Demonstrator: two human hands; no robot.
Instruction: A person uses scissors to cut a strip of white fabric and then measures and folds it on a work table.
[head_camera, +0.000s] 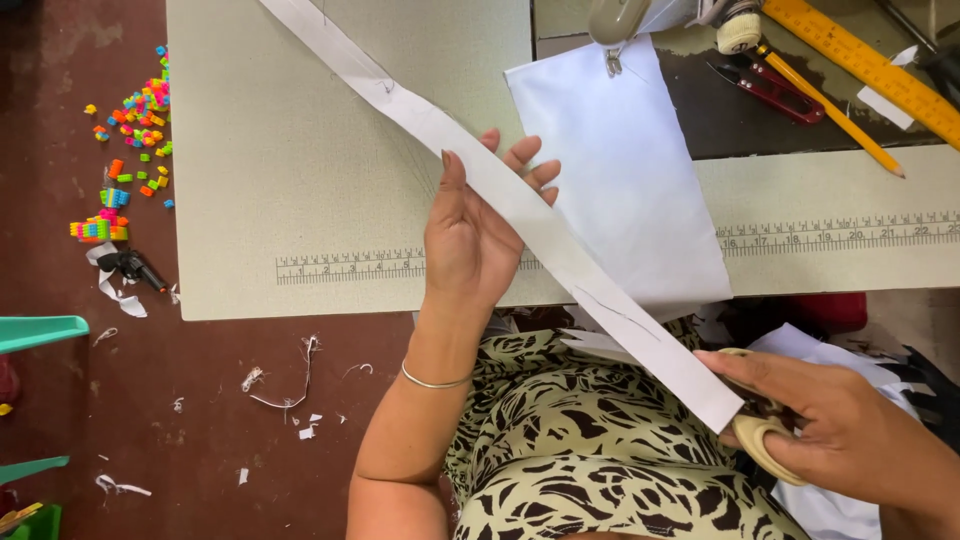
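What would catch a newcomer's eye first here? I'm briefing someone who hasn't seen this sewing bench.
First, the long white fabric strip running diagonally across the table, backed by the left hand and met at its lower end by the right hand gripping cream-handled scissors. Next, the bright toy bricks scattered on the floor at far left.

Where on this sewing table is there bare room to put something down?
The table is bare left of the white strip, above the printed ruler. It is crowded at upper right: white cloth, red snips, pencil, yellow ruler.
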